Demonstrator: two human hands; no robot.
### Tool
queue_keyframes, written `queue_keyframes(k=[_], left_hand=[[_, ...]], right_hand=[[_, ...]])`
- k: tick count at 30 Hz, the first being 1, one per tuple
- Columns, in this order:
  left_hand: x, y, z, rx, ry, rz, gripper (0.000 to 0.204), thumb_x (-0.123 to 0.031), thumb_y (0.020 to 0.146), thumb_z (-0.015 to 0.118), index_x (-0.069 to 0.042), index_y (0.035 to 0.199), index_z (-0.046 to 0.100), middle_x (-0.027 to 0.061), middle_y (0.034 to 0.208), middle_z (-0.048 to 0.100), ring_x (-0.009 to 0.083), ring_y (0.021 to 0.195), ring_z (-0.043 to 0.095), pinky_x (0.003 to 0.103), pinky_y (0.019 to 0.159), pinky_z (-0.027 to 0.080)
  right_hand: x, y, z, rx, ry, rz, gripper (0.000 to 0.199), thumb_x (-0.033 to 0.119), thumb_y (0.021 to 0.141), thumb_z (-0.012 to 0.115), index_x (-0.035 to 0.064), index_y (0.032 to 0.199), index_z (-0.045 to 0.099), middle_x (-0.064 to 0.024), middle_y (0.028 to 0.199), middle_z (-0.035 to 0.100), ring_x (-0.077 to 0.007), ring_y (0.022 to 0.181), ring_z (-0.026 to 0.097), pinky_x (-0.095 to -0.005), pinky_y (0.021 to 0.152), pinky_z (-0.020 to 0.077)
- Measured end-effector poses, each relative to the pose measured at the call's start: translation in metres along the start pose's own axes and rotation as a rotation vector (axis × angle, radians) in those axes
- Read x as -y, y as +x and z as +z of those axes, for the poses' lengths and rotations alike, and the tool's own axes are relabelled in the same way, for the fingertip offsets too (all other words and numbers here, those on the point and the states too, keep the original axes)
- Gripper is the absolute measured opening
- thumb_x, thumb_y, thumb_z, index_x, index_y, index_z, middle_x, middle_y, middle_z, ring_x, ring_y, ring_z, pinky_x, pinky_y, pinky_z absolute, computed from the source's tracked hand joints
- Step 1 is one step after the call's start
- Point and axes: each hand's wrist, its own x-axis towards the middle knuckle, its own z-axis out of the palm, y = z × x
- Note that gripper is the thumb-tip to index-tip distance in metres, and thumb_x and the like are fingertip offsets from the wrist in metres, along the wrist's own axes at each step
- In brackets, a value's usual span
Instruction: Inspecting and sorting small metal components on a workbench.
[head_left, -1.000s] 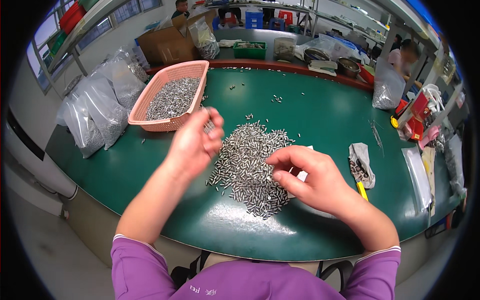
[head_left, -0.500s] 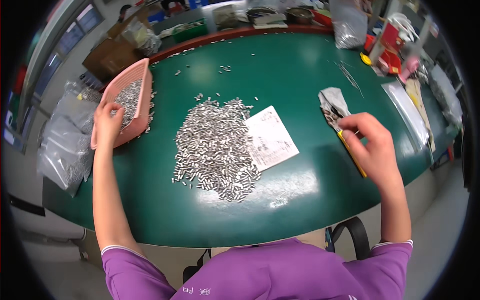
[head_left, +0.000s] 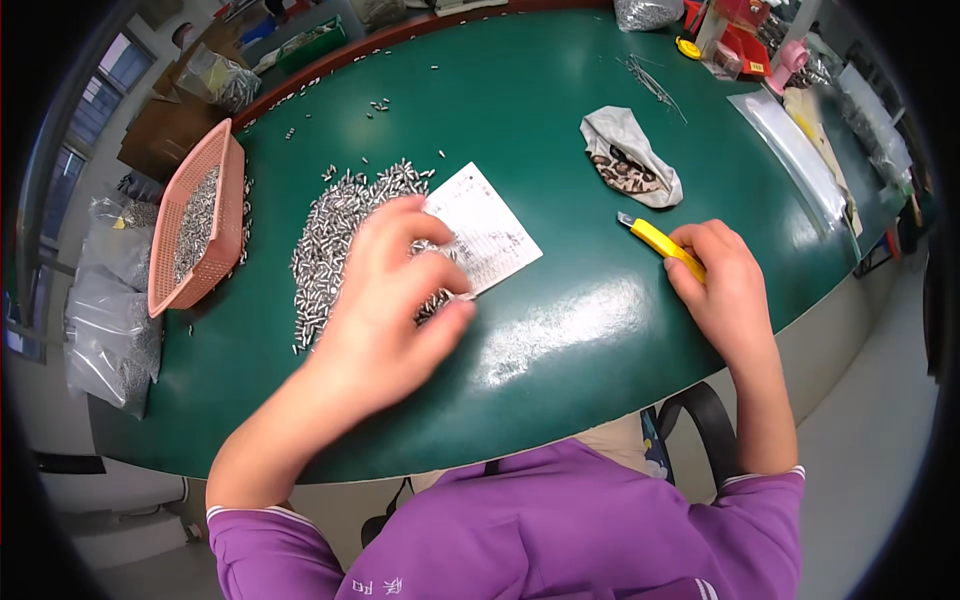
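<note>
Over the pile of small silvery metal pins (head_left: 330, 225), my left hand (head_left: 385, 300) hovers with its fingers spread and bent. It covers much of the pile, is slightly blurred, and shows nothing held. A white card with handwriting (head_left: 490, 230) lies flat beside its fingertips, its left edge against the pins. My right hand (head_left: 722, 285) grips the rear of a yellow utility knife (head_left: 655, 240), which lies low at the tabletop with its blade end pointing up and left. Just beyond the blade end rests a crumpled grey-white cloth pouch (head_left: 630, 150) with a dark patterned part.
A pink plastic basket (head_left: 235, 215) of similar pins stands at the left edge. Clear bags of parts (head_left: 115, 330) sit beside it. Thin wires (head_left: 655, 85), flat plastic bags (head_left: 790, 155) and a yellow tape measure (head_left: 688, 48) lie on the right of the green table (head_left: 560, 400).
My left hand has left the pink basket and come over the pin pile. My right hand has closed on the utility knife, and the knife lies apart from the pouch. The view has shifted.
</note>
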Motion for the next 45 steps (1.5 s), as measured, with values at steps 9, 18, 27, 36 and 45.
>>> queue_keyframes(k=[9,18,27,36,45], left_hand=[[-0.034,-0.007,0.052,0.143,-0.184,0.022,0.022,-0.001,0.067,0.074,-0.005,0.082,0.059,0.0101,0.096,0.049,0.0314,0.105,0.049,0.041,0.089,0.041],[-0.041,-0.013,0.053,0.160,-0.132,-0.007,0.025,-0.002,0.068,0.073,-0.005,0.089,0.061,0.0093,0.093,0.052,0.0284,0.098,0.051,0.038,0.085,0.041],[-0.042,-0.019,0.055,0.126,-0.119,-0.009,0.020,0.000,0.067,0.071,-0.006,0.081,0.059,0.0084,0.091,0.052,0.0279,0.098,0.052,0.038,0.084,0.040],[-0.042,-0.022,0.058,0.088,-0.097,-0.024,0.016,-0.003,0.068,0.070,-0.007,0.076,0.057,0.0067,0.088,0.053,0.0270,0.098,0.051,0.039,0.083,0.037],[-0.044,-0.023,0.058,0.078,-0.105,-0.041,0.018,-0.001,0.065,0.073,-0.008,0.074,0.058,0.0057,0.086,0.054,0.0275,0.099,0.054,0.038,0.082,0.038]], right_hand=[[0.035,-0.086,-0.032,0.412,1.060,0.401,0.020,0.007,0.098,0.040,0.0015,0.116,0.043,-0.0021,0.070,0.056,-0.0065,0.056,0.051,-0.0212,0.052,0.0419],[0.045,-0.127,-0.005,0.508,0.938,0.186,0.055,0.006,0.087,0.060,0.0069,0.138,0.038,-0.0115,0.077,0.059,-0.0211,0.060,0.058,-0.0322,0.059,0.0471],[0.064,-0.112,-0.001,0.357,0.569,-0.053,0.058,0.004,0.083,0.059,0.0087,0.139,0.044,-0.0078,0.061,0.055,-0.0218,0.050,0.056,-0.0350,0.050,0.0468],[0.076,-0.103,0.000,0.318,0.428,-0.159,0.057,0.002,0.081,0.059,0.0061,0.137,0.046,-0.0060,0.057,0.053,-0.0191,0.048,0.055,-0.0342,0.046,0.0459],[0.077,-0.099,-0.005,0.343,0.449,-0.163,0.057,0.002,0.080,0.059,0.0033,0.136,0.045,-0.0059,0.055,0.052,-0.0192,0.045,0.054,-0.0347,0.044,0.0450]])
